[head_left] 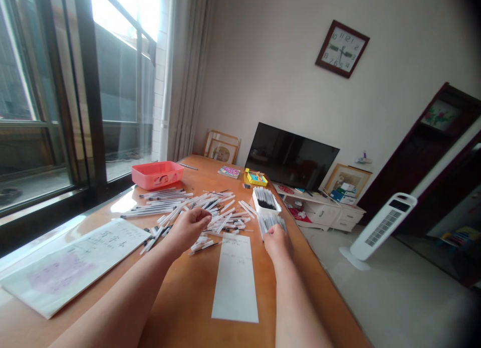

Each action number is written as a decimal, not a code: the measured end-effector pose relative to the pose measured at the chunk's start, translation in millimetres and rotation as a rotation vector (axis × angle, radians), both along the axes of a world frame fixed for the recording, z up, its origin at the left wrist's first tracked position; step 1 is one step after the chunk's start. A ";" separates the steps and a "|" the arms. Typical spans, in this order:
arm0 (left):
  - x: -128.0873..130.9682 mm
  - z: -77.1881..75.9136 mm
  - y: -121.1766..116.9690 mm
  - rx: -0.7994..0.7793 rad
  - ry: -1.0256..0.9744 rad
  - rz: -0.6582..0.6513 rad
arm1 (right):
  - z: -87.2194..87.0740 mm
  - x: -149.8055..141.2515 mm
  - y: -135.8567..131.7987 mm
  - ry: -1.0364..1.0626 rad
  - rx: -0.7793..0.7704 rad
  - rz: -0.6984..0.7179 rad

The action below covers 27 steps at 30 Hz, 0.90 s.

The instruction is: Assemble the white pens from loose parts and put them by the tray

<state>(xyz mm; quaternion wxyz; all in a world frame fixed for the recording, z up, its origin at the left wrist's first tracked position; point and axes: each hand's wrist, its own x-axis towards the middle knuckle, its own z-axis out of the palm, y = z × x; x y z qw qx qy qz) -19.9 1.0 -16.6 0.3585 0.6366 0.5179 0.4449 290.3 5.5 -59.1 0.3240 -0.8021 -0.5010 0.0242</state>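
Note:
Several white pens with black tips lie scattered across the wooden table. My left hand hovers over the near edge of that pile with fingers curled in; whether it holds a pen is unclear. My right hand rests on a small bunch of pens lying beside a white box filled with upright pens, fingers folded over them. A long white paper strip lies between my forearms.
A pink plastic tray stands at the far left of the table. A large printed sheet lies at the near left. A yellow box and a small booklet sit at the far end. The table's right edge drops to the floor, with a tower fan beyond.

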 end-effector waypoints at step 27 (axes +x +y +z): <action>-27.9 -24.1 13.3 0.034 0.491 -0.079 | 9.4 -80.6 -27.8 0.091 0.016 0.577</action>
